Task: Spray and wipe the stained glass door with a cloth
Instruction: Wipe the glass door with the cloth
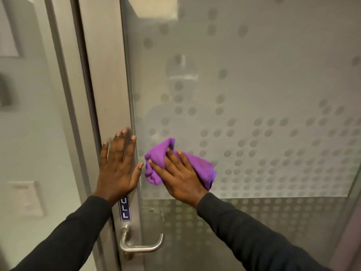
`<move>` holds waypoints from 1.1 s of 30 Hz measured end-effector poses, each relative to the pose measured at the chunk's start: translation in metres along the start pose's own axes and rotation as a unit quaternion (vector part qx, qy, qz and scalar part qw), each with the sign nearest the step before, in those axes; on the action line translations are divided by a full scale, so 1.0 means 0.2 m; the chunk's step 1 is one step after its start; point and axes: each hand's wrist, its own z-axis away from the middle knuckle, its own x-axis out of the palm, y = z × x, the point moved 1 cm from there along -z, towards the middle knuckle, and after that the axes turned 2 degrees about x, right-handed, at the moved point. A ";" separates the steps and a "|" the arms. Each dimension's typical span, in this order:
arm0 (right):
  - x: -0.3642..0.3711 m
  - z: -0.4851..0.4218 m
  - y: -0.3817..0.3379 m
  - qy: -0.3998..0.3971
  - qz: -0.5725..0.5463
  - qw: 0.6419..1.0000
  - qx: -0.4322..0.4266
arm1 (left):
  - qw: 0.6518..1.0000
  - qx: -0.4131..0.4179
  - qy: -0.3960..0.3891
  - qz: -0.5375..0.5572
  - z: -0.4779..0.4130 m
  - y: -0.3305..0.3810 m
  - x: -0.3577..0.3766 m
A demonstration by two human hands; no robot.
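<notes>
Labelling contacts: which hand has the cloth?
The right hand presses the purple cloth against the glass; the left hand lies flat and bare on the metal door frame.

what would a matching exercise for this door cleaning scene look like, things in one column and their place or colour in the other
Things
1. left hand
2. right hand
3. cloth
4. door handle

Place or colour
a. purple, bunched against the glass
b. flat on the metal door frame
c. silver, below the blue label
d. pressing the cloth to the dotted pane

Pairs: 1-b, 2-d, 3-a, 4-c
</notes>
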 end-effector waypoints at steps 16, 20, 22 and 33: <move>-0.39 0.88 -0.03 -0.182 -0.402 0.857 0.264 | 0.969 -0.089 -0.112 0.204 0.55 0.62 -0.12; -0.49 1.03 -0.11 -0.109 -0.523 0.713 0.454 | 0.909 -0.133 -0.171 0.357 0.65 0.96 -0.22; -0.55 1.06 -0.16 -0.078 -0.555 0.669 0.489 | 0.860 -0.153 -0.201 0.443 0.67 1.13 -0.27; -0.75 1.20 -0.31 -0.074 -0.540 0.642 0.540 | 0.537 -0.416 -0.276 0.680 0.70 1.56 -0.40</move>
